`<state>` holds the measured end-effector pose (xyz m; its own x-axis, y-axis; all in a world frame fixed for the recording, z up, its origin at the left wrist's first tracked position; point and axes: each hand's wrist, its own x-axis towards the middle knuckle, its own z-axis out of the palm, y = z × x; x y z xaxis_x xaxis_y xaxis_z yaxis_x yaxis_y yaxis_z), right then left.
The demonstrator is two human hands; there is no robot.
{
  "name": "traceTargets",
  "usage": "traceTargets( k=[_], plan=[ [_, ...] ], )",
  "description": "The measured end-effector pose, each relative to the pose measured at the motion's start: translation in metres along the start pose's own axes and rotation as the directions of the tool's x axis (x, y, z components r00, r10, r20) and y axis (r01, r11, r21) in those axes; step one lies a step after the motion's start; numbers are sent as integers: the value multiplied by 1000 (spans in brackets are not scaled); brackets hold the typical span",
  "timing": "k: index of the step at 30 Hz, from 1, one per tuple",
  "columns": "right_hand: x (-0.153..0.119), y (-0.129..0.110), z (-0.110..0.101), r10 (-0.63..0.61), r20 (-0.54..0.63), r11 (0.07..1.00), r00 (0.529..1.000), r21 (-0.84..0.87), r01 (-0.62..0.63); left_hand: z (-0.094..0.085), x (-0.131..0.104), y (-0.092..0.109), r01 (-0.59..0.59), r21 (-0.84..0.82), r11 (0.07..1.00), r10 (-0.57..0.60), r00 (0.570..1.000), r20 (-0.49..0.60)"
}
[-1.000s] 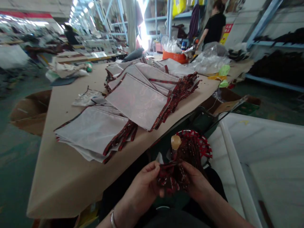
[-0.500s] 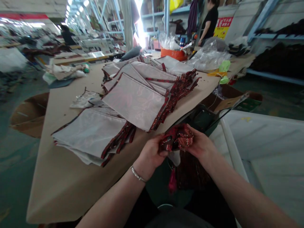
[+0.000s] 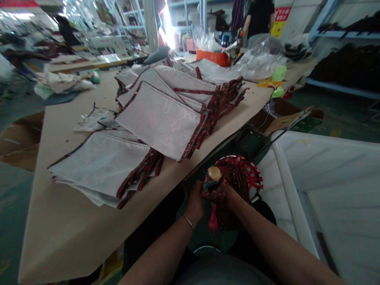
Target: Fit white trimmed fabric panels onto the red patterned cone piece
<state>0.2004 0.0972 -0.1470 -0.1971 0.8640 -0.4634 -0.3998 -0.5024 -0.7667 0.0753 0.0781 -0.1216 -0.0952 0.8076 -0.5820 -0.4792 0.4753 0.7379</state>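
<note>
My left hand [image 3: 196,200] and my right hand [image 3: 230,197] are both closed on a dark red patterned cloth piece [image 3: 214,190], low in front of me below the table edge. A pink tassel [image 3: 212,222] hangs under the cloth. Just beyond my hands stands a red perforated basket [image 3: 251,174], and a rounded yellowish knob [image 3: 214,173] rises above the cloth. On the brown table [image 3: 71,229] lie overlapping stacks of white pouches with red trim, one near stack [image 3: 103,166] and a larger one [image 3: 162,118] behind.
A white bin [image 3: 326,186] stands at my right. An orange tub [image 3: 214,57], clear plastic bags [image 3: 261,59] and green items [image 3: 279,75] sit at the table's far end. A person in black [image 3: 258,16] stands beyond. Cardboard boxes [image 3: 285,116] lie on the floor.
My hands, holding the red cloth, went up to table-edge height half a second ago and have come back down toward the red basket. My view has shifted slightly right.
</note>
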Motion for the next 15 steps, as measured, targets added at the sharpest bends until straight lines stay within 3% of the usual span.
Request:
traceTargets(
  k=[2,4,7,10,12,13,15],
  plan=[
    [-7,-8,1,48,29,998,998,39,-49,-4,-17,15,-264,56,963,262,964,49],
    [-14,-21,6,57,78,996,995,62,-62,-6,-35,31,-525,148,838,498,847,185],
    [-23,-40,17,10,138,994,990,104,-25,-4,-55,51,-712,242,659,626,698,348],
    [-26,-49,26,-36,117,986,993,167,16,2,-61,64,-811,277,515,708,585,397],
    [-23,-46,26,-38,111,983,993,181,18,4,-59,68,-810,316,493,721,584,373],
    [-21,-42,25,-32,112,987,993,160,14,4,-56,67,-784,336,523,715,618,329],
    [-15,-29,19,-13,101,997,995,74,6,0,-50,60,-682,323,656,666,724,178]
  ],
)
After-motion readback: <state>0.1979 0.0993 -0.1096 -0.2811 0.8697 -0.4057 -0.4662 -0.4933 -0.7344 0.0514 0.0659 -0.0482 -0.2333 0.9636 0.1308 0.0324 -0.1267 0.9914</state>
